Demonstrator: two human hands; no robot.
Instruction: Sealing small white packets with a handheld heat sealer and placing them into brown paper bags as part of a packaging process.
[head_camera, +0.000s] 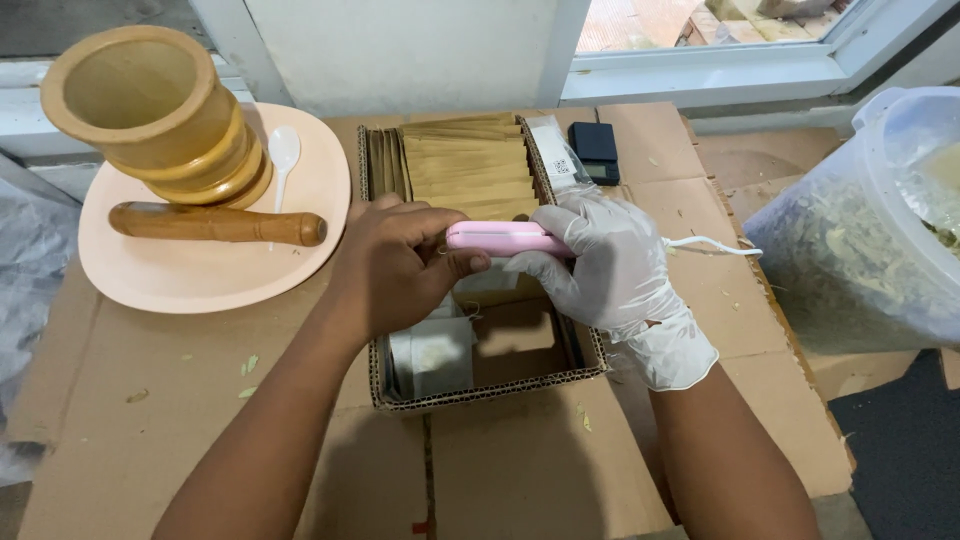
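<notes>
Over the cardboard box, the bare left hand and gloved right hand both grasp the pink sealer, with white sachets lying near and brown packets stacked far

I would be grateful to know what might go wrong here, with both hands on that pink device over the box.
1. The bare left hand pinches close to the pink sealer, so fingers could get nipped.
2. The white cord trails from the gloved right hand toward the plastic tub and may snag.
3. The wooden pestle lies loose on the plate and could roll.
</notes>
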